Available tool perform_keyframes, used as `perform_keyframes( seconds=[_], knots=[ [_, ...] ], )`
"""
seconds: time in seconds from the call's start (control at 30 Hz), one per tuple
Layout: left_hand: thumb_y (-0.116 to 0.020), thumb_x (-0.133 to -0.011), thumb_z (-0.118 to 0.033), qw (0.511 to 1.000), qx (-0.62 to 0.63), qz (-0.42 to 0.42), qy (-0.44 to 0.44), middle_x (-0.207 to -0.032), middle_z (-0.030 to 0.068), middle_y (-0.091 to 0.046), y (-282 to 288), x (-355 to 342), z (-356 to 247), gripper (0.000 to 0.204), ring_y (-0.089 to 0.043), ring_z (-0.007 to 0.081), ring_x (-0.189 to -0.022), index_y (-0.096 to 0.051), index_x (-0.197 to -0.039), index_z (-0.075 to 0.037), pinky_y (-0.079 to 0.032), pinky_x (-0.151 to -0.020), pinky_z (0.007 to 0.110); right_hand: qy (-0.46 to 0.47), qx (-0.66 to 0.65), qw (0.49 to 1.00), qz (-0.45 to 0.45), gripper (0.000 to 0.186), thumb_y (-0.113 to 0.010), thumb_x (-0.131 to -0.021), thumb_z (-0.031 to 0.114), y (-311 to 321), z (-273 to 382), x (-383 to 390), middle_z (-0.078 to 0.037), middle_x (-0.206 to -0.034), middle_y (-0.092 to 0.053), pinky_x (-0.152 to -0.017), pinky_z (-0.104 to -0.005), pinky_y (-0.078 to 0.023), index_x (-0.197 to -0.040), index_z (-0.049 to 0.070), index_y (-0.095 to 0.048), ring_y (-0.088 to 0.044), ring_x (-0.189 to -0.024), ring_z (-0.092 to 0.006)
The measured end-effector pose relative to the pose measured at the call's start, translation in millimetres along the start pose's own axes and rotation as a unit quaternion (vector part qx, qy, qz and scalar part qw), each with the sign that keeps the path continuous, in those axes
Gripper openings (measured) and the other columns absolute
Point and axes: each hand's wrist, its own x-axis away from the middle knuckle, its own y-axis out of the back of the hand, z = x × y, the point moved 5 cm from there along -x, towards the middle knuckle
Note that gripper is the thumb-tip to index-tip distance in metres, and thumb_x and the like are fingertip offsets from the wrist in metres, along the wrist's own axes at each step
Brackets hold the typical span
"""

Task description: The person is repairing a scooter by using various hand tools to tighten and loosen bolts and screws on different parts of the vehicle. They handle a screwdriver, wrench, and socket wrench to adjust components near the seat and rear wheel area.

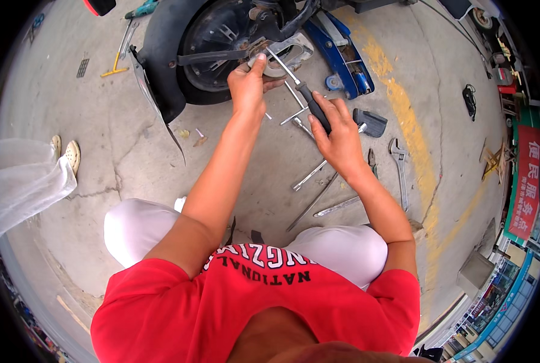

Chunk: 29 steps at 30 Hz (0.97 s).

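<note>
My right hand (340, 134) grips the dark handle of a screwdriver (311, 97). Its metal shaft points up and left, with the tip at a pale grey metal part (296, 53) beside the wheel hub. Around the near left side of that part my left hand (247, 88) is closed, thumb on top and fingers underneath. Both hands work at the wheel (218, 45) of a dark scooter, whose black fender (167, 54) curves round it. The exact contact of the tip is too small to make out.
A blue floor jack (342, 57) stands right of the wheel. An adjustable wrench (399, 166), a black pedal-like block (371, 123), a socket bar (309, 175) and other tools lie on the concrete. Left are a yellow T-handle tool (117, 69) and a person's shoes (72, 157).
</note>
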Motion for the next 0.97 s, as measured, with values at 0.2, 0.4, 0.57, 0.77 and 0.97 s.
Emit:
perform_keyframes(
  seconds=[0.2,0.4,0.57,0.77,0.97],
  knots=[
    [-0.054,-0.092,-0.013,0.999,0.043,0.010,0.009,-0.088,0.0191,-0.065,2,-5,4,0.025,-0.067,0.0262,-0.073,-0.055,-0.101,0.010,-0.060,-0.061,0.035,0.092,0.209,0.974,-0.003,0.048,-0.066,-0.076,0.005,-4,1,4,-0.011,-0.096,-0.053,-0.054,-0.0353,-0.049,-0.122,0.010,-0.056,-0.059,-0.065,-0.0256],
    [-0.055,-0.092,-0.013,0.997,0.079,0.015,0.013,-0.089,0.0161,-0.065,6,-6,10,0.024,-0.067,0.0241,-0.073,-0.055,-0.103,0.007,-0.060,-0.062,0.034,0.110,0.231,0.967,-0.008,0.045,-0.066,-0.077,0.005,9,4,-8,-0.012,-0.099,-0.054,-0.057,-0.0353,-0.049,-0.121,0.011,-0.058,-0.059,-0.068,-0.0256],
    [-0.055,-0.092,-0.014,0.996,0.081,0.032,0.023,-0.088,0.0151,-0.065,7,-6,9,0.023,-0.066,0.0226,-0.072,-0.055,-0.102,0.006,-0.059,-0.062,0.034,-0.012,0.012,1.000,0.001,0.038,-0.064,-0.081,0.006,12,6,-12,-0.015,-0.096,-0.054,-0.063,-0.0360,-0.048,-0.119,0.006,-0.059,-0.059,-0.075,-0.0289],
    [-0.055,-0.092,-0.018,0.996,0.091,-0.003,-0.004,-0.090,0.0177,-0.063,4,-1,7,0.026,-0.066,0.0241,-0.073,-0.054,-0.100,0.007,-0.059,-0.062,0.035,-0.326,-0.484,0.804,0.114,0.038,-0.048,-0.092,0.017,3,-23,-12,-0.009,-0.084,-0.052,-0.041,-0.0235,-0.038,-0.125,-0.002,-0.047,-0.046,-0.049,-0.0111],
    [-0.060,-0.089,-0.027,0.992,0.121,-0.016,0.011,-0.097,0.0227,-0.060,5,10,16,0.048,-0.067,0.0301,-0.075,-0.042,-0.113,0.010,-0.059,-0.062,0.038,-0.461,-0.773,0.411,0.146,0.038,-0.030,-0.096,0.021,-27,-19,-1,-0.006,-0.080,-0.050,-0.030,-0.0174,-0.028,-0.124,-0.003,-0.041,-0.034,-0.037,-0.0036]
  ],
)
